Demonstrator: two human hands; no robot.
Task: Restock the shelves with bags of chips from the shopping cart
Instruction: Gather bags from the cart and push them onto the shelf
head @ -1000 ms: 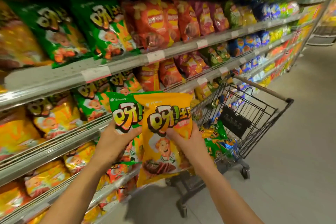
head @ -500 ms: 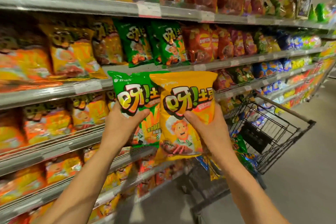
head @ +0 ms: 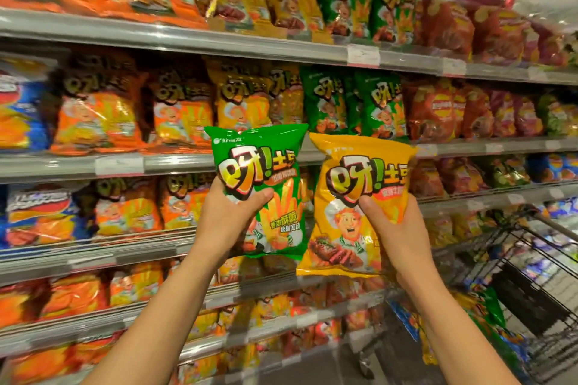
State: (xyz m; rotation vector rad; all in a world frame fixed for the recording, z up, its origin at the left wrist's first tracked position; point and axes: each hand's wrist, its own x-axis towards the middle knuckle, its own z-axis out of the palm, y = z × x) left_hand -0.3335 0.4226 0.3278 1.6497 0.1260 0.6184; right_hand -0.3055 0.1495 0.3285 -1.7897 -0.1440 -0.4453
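Along the snack aisle's shelves [head: 219, 47], the left hand [head: 228, 212] grasping a green bag [head: 266, 172] and the right hand [head: 394, 222] a yellow bag [head: 353, 197] have risen from beside the cart [head: 538, 291] and parted, seemingly toward matching rows

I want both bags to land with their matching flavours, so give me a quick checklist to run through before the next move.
1. Left hand grips the green bag firmly: ok.
2. Right hand grips the yellow bag firmly: ok.
3. The two bags are held apart, neither covering the other: ok.
4. Matching green bags on the shelf directly above and in view: ok.
5. Matching yellow bags on the shelf in view: ok.
6. Free room behind those front rows: cannot tell.
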